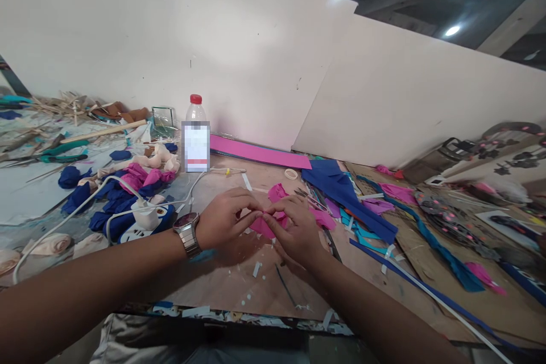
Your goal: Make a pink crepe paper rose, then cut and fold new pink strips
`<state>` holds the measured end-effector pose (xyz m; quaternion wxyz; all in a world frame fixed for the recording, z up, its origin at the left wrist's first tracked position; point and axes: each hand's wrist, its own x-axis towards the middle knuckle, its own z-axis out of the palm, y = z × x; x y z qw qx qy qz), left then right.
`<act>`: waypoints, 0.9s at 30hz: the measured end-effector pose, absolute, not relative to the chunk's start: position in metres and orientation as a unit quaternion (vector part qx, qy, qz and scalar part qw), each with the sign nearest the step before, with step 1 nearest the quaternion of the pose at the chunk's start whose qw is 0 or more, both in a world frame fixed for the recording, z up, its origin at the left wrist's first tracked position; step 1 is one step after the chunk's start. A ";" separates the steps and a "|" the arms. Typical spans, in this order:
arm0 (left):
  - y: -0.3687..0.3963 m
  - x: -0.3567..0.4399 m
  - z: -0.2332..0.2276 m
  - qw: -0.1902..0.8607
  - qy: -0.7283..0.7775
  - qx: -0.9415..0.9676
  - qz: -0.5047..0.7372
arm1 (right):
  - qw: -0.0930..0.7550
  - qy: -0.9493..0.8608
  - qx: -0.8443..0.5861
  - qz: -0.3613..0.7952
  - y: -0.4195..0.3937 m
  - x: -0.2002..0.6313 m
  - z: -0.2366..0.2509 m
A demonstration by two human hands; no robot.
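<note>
Both of my hands meet over the middle of the table, pinching one piece of pink crepe-like material (262, 228). My left hand (230, 213), with a metal watch (186, 234) on its wrist, has thumb and forefinger pressed together on the piece. From the other side my right hand (294, 227) grips it, fingertips touching those of the left. Part of the pink piece hangs below the fingers, and some is hidden behind them. Just beyond the right hand lie scissors (310, 199), more pink scraps (323, 219) and a roll of tape (290, 174).
A power strip (147, 224) with a plugged-in white cable stands left, beside bunched blue and pink pieces (117, 196). A phone (195, 148) leans on a red-capped bottle (195, 100). Blue strips (350, 199) lie right. Green-handled pliers (63, 151) rest far left.
</note>
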<state>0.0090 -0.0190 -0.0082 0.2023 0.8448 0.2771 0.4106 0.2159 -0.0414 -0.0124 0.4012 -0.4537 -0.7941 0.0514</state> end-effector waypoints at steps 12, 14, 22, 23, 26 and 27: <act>-0.018 0.009 -0.010 0.256 0.269 0.838 0.399 | 0.418 -0.810 -0.409 0.048 -0.044 0.216 -0.007; -0.018 0.010 -0.010 0.279 0.262 0.830 0.406 | 0.427 -0.806 -0.407 0.049 -0.044 0.216 -0.008; -0.017 0.011 -0.011 0.332 0.270 0.807 0.408 | 0.446 -0.799 -0.401 0.046 -0.044 0.217 -0.010; -0.017 0.011 -0.011 0.340 0.272 0.804 0.406 | 0.446 -0.799 -0.400 0.046 -0.044 0.217 -0.010; -0.016 0.011 -0.009 0.361 0.288 0.790 0.403 | 0.448 -0.800 -0.397 0.045 -0.043 0.216 -0.010; -0.017 0.011 -0.009 0.365 0.295 0.786 0.403 | 0.446 -0.801 -0.397 0.046 -0.043 0.216 -0.010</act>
